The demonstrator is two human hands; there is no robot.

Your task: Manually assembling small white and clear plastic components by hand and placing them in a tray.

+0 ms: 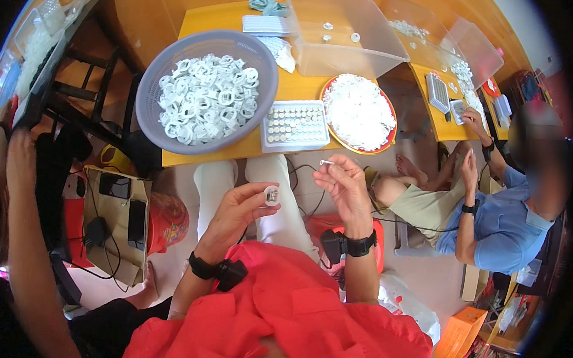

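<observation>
My left hand (239,209) pinches a round white plastic housing (272,196) with a squarish opening that shows metal inside. Level with it, my right hand (344,185) holds a small thin white piece (327,163) between thumb and fingertips. The two held parts are apart. Beyond my hands on the yellow table stand a grey-purple basin (145,110) heaped with white plastic housings (206,97), a white tray (295,144) with rows of small round pieces (296,122), and a red-rimmed plate (393,128) piled with small white parts (358,111).
A clear plastic box (351,60) stands behind the plate, beside a cloth (268,6). At right a co-worker in a blue shirt (502,213) works at another table (439,125). Another person's arm (28,217) is at far left, near a cardboard box (140,191). Cables (311,206) hang between.
</observation>
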